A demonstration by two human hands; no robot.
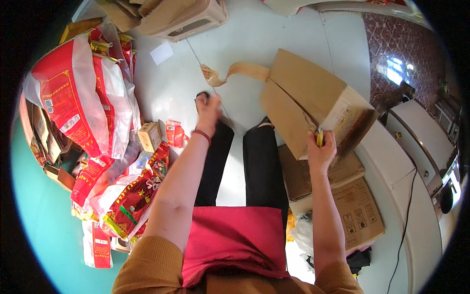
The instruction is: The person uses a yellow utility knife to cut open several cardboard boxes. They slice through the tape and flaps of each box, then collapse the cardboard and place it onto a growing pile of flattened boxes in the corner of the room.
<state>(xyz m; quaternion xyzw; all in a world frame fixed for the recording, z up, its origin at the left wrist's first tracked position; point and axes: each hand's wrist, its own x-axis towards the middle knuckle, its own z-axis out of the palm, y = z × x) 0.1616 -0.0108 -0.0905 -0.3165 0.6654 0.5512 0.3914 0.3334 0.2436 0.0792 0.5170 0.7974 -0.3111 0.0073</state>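
A cardboard box [304, 84] stands tilted on the right, with a long peeled strip of brown packing tape [248, 70] trailing from its upper left edge. My right hand [323, 147] is at the box's lower corner, closed around a small yellow tool [320, 137], perhaps a cutter. Left of the box, my left hand [208, 112] is raised over the floor near my knee, slightly blurred. A dark round object [202, 96] shows at its fingers; whether the hand grips it is hard to tell.
Red and clear plastic bags [69, 95] are heaped at the left beside a small carton [150, 136]. More cardboard boxes [354, 213] lie below my right forearm. A plastic stool [205, 22] with cardboard stands at the top. A black cable [407, 213] runs along the right.
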